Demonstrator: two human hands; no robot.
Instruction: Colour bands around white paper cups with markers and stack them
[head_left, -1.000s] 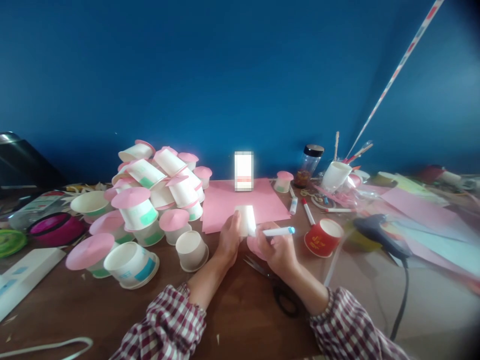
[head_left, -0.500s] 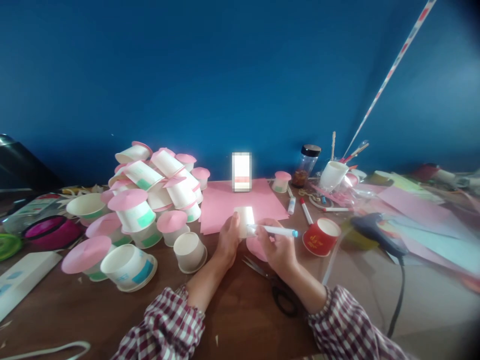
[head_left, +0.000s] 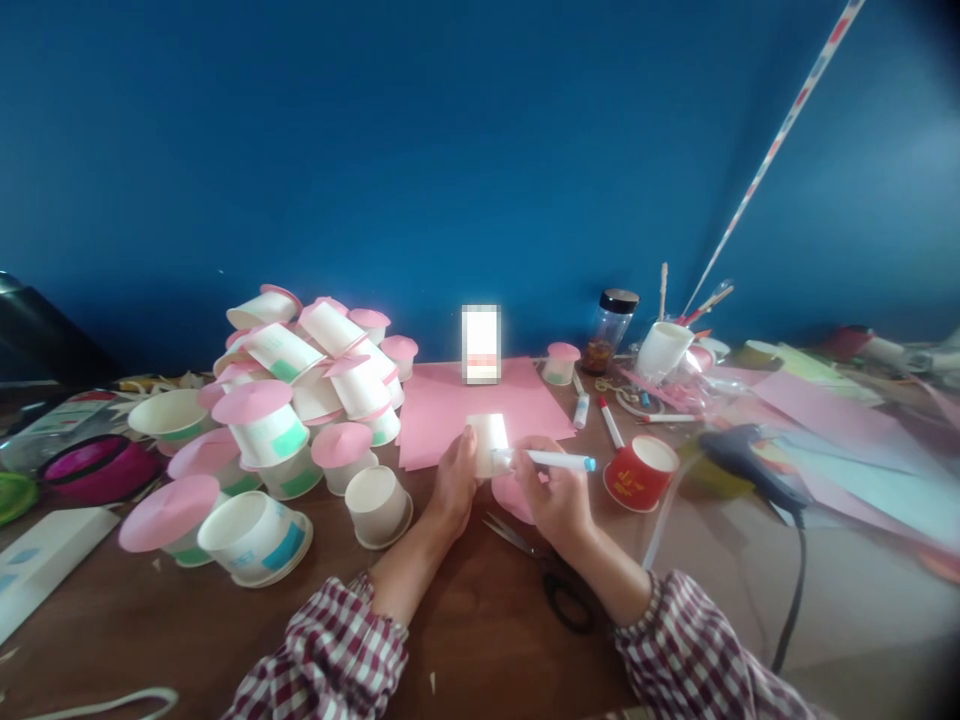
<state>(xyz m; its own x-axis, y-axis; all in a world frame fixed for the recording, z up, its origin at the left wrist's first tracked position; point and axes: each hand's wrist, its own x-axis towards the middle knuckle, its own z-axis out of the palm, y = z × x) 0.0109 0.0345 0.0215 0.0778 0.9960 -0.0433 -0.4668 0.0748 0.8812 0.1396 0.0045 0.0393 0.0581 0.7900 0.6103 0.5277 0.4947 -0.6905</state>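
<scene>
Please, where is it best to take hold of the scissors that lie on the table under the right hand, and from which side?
Probably by the black loop handles, which point toward the person and lie uncovered on the wooden table. Come from above on the near side. The scissors' blades run away under the right hand, which holds a marker, so that end is blocked and sharp.

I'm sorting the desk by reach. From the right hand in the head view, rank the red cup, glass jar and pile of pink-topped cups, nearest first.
From the right hand:
1. Red cup, just to its right.
2. Glass jar, back right by the wall.
3. Pile of pink-topped cups, far left, past the left hand.
</scene>
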